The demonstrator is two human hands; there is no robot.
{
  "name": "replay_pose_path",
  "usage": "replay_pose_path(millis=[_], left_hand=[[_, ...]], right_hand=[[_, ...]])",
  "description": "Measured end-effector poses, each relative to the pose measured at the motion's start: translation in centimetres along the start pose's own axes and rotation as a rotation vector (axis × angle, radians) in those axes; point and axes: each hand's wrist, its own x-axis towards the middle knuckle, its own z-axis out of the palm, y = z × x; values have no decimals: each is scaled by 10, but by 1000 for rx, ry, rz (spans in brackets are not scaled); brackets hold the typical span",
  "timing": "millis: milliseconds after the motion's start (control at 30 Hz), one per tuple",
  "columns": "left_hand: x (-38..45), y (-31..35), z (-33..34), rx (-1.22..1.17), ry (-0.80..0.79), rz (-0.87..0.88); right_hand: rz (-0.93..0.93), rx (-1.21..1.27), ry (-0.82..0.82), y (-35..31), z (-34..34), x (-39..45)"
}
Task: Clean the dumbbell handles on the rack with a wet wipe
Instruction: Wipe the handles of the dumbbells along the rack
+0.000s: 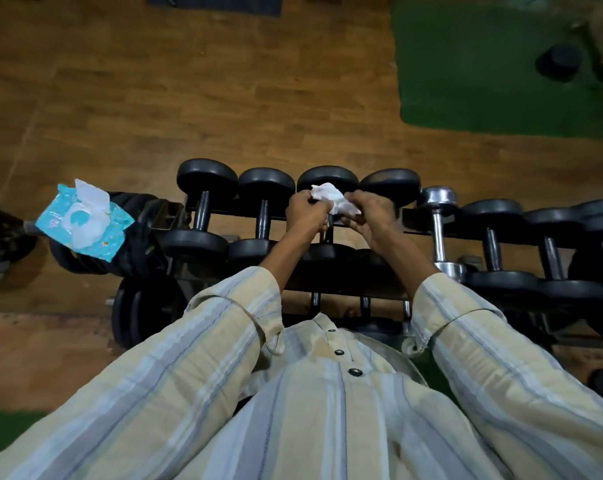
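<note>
Striped shirt sleeves (224, 341) foreground; left hand (307, 211) and right hand (371, 216) both pinch a crumpled wet wipe (331, 199) above the third dumbbell handle (329, 230); next, probably wrapping it round that handle

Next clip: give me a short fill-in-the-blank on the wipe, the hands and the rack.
1. Both hands, left hand and right hand, hold a crumpled ____ wipe.
2. The blue wipes pack lies at the rack's ____ end.
3. Among the black dumbbells stands one ____ dumbbell.
4. The pack's flap is ____.

Missing words: white; left; chrome; open
</note>
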Motion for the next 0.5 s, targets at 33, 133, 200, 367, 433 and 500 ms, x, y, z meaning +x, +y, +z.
replay_pose_path(millis=[33, 133, 200, 367, 433, 500], left_hand=[[-2, 2, 5, 0, 23, -11], [-5, 5, 21, -23, 68, -26], [-7, 5, 30, -6, 100, -35], [-13, -8, 39, -2, 239, -60], [-15, -16, 39, -3, 278, -77], [-1, -38, 37, -49, 304, -96]], right_hand=[[-7, -48, -7, -2, -5, 5], [17, -96, -96, -5, -21, 16], [54, -122, -167, -7, -30, 23], [71, -300, -285, -9, -33, 32], [67, -352, -311, -9, -29, 30], [85, -382, -340, -6, -25, 30]])
